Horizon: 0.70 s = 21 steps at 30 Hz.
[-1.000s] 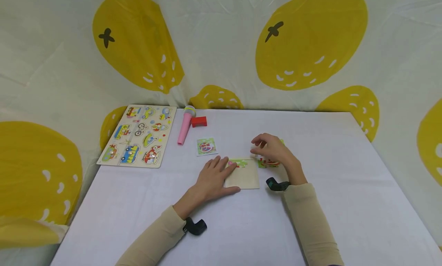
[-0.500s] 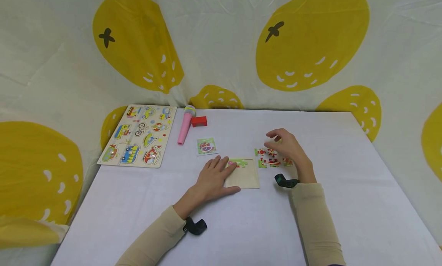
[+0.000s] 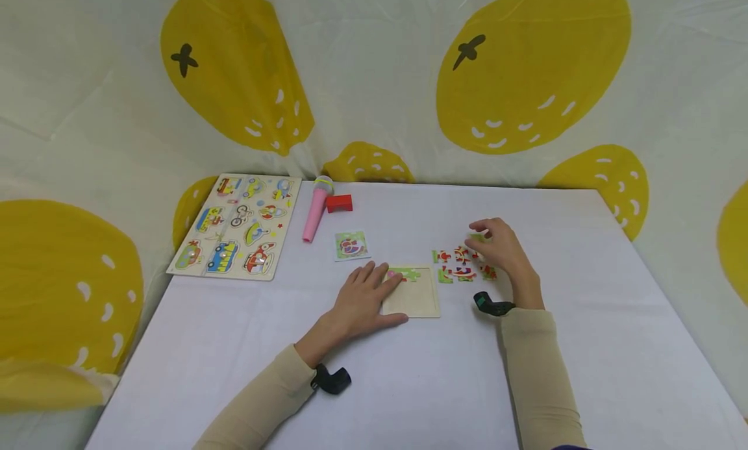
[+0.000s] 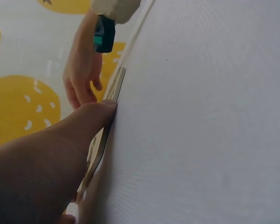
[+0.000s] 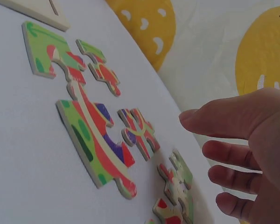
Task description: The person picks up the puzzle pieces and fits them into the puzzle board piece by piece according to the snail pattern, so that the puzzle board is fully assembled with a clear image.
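My left hand point(image 3: 358, 302) rests with spread fingers on the left side of a small wooden puzzle tray point(image 3: 413, 302). Green and red jigsaw pieces point(image 3: 411, 275) lie along the tray's top edge, partly under the fingers. In the left wrist view, the thumb point(image 4: 100, 112) lies over the tray's edge. To the right of the tray are several loose jigsaw pieces point(image 3: 461, 273), green, red and purple. Over the far right ones hovers my right hand point(image 3: 504, 250), hiding some of them. The right wrist view shows its thumb and fingers apart, with nothing between them, above the pieces point(image 5: 95, 140).
A picture card point(image 3: 351, 247) lies behind the tray. Farther back are a pink toy microphone point(image 3: 316, 211) and a red block point(image 3: 339, 204). A large vehicle puzzle board point(image 3: 201, 265) occupies the table's back left corner. A patterned curtain point(image 3: 374, 67) hangs behind the table.
My right hand has moved right, from beside the tray to the far right pieces, uncovering the nearer ones. The pieces below it now lie more spread out. My left hand stays put.
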Tool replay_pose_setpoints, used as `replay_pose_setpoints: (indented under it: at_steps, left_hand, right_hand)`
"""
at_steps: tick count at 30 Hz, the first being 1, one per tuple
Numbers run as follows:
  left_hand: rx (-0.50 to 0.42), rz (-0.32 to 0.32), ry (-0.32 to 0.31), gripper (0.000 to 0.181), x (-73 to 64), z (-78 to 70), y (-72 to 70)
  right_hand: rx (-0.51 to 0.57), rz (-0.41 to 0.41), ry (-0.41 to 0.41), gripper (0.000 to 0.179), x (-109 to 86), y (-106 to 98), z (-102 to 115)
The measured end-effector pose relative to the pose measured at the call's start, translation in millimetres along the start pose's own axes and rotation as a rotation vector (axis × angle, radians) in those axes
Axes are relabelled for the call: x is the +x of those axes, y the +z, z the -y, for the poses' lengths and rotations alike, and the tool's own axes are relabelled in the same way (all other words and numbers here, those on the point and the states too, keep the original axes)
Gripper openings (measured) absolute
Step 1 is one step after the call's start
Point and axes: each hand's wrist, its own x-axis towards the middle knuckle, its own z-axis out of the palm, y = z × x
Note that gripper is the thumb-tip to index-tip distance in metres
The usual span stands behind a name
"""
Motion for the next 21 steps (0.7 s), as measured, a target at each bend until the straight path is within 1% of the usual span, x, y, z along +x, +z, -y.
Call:
replay_pose_setpoints:
  at_steps: [6,14,19,21]
  left_hand:
    - [-0.001,-0.011,0.004,0.082,0.9,0.7,0.2]
    - [-0.003,-0.015,0.010,0.083,-0.6,-0.4,-2.2]
    - [0.006,-0.022,0.013,0.083,-0.7,-0.5,-2.2]
    - [0.009,-0.014,0.009,0.083,-0.3,-0.5,-1.7]
  right_hand:
    - [-0.012,-0.004,0.025,0.048,0.0,-1,-4]
    - [-0.005,-0.027,0.021,0.050,-1.7,0,-11]
    - [-0.037,-0.030,0.028,0.051,0.6,3,-16]
    - [-0.053,-0.026,0.031,0.051,2.0,5,-18]
